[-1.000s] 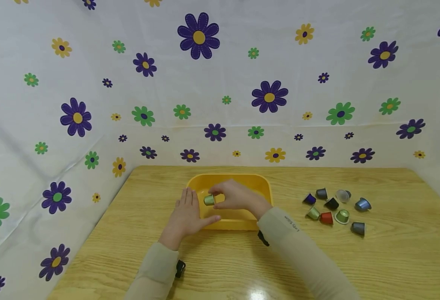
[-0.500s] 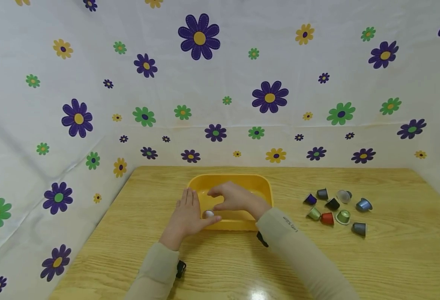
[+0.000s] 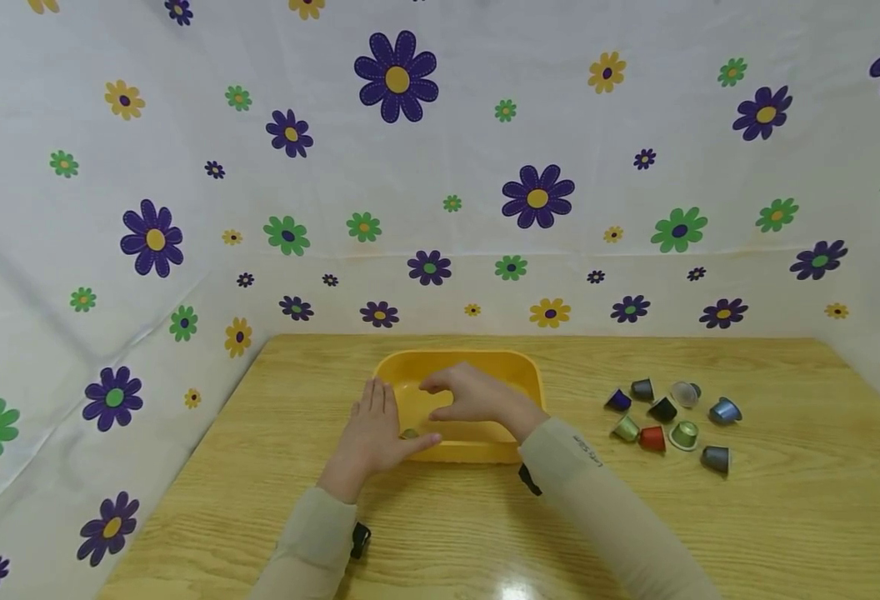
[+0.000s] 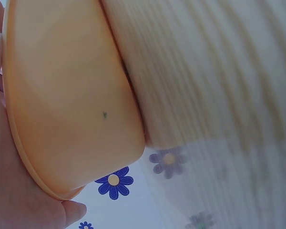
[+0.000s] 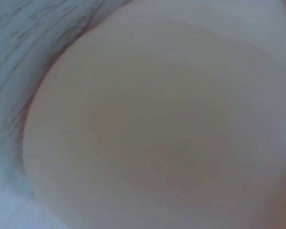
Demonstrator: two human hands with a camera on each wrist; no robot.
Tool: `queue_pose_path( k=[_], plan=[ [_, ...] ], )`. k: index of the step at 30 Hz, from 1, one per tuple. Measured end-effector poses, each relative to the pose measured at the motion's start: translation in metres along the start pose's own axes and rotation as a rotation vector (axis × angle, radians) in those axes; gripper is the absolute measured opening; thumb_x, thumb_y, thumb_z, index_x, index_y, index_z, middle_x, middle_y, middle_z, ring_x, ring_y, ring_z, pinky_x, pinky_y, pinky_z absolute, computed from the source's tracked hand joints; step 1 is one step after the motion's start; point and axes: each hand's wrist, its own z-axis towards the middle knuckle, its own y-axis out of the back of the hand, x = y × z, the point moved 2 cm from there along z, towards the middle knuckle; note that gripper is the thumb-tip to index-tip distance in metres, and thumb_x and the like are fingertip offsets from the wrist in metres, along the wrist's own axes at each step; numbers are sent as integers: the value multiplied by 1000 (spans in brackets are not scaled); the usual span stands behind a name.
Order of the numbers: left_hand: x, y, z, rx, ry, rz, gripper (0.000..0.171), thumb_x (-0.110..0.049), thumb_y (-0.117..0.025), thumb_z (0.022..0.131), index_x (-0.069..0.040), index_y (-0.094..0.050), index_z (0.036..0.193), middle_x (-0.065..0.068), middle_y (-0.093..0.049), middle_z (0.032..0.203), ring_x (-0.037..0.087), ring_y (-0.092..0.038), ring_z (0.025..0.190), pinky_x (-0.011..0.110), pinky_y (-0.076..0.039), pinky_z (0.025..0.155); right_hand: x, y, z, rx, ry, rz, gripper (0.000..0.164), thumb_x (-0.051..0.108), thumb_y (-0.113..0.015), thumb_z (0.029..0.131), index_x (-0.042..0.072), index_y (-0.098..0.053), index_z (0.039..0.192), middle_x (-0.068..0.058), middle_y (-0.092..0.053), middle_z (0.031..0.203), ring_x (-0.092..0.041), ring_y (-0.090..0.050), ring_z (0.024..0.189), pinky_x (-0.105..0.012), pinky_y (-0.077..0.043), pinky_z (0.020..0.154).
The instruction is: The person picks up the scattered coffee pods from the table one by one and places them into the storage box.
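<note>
A yellow plastic tub (image 3: 477, 452) stands on the table, its outer wall filling much of the left wrist view. My left hand (image 3: 368, 429) rests at the tub's left front corner, fingers straight and thumb spread along the front rim. Behind that thumb a green coffee capsule (image 3: 408, 433) lies inside the tub, mostly hidden. Over the tub is my right hand (image 3: 473, 396), thumb and forefinger parted with nothing between them. A blurred pale surface (image 5: 157, 119) takes up most of the right wrist view.
To the tub's right, several coffee capsules lie loosely grouped on the wooden table (image 3: 575, 517), among them a red capsule (image 3: 652, 439), a blue capsule (image 3: 725, 410) and a dark grey capsule (image 3: 716, 459). A flowered cloth (image 3: 470, 150) hangs behind and at the sides.
My right thumb and forefinger have let go of the green capsule, which dropped into the tub and settled near the left thumb. The left hand has stayed in place.
</note>
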Motion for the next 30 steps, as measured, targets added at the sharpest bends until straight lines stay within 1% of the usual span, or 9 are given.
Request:
queue_pose_path(
  k=[6, 13, 18, 20, 26, 30],
  plan=[
    [0, 0, -2, 6, 10, -10, 115, -80, -33, 69, 11, -10, 136, 27, 0, 142, 36, 4, 130, 50, -10, 103, -2, 3, -6, -12, 7, 6, 41, 16, -67, 80, -2, -57, 115, -13, -58, 113, -21, -56, 102, -30, -43, 86],
    [-2, 1, -2, 0, 0, -15, 114, -79, -33, 70, 12, -11, 136, 28, -1, 141, 37, 3, 130, 50, -11, 102, -5, 9, -17, -31, -11, 72, 42, 15, -67, 80, -4, -55, 116, -16, -57, 115, -27, -54, 103, -39, -43, 87],
    [-2, 0, -1, -2, -3, -13, 116, -80, -32, 69, 12, -11, 136, 29, -1, 141, 37, 3, 130, 51, -11, 102, -7, 17, -27, -54, -8, 96, 42, 15, -66, 80, -4, -55, 116, -17, -56, 115, -29, -54, 104, -41, -42, 87],
    [-2, 0, -1, -2, -3, -18, 116, -80, -32, 69, 12, -11, 136, 29, -1, 141, 38, 3, 130, 51, -11, 102, -7, 20, -31, -62, -9, 97, 42, 14, -66, 80, -4, -55, 116, -17, -56, 114, -29, -53, 104, -41, -42, 87],
    [-3, 2, -2, -6, 1, -14, 116, -80, -33, 68, 12, -11, 136, 29, -2, 141, 38, 2, 130, 51, -12, 102, -9, 25, -42, -88, 5, 49, 42, 15, -66, 80, -4, -55, 115, -16, -58, 113, -27, -55, 102, -38, -43, 87],
    [-3, 1, -1, -7, 1, -10, 115, -79, -34, 69, 13, -12, 135, 29, -2, 141, 38, 2, 130, 51, -11, 102, -11, 28, -50, -107, 5, 43, 41, 15, -66, 80, -4, -56, 115, -17, -58, 112, -29, -55, 102, -40, -43, 86]
  ],
)
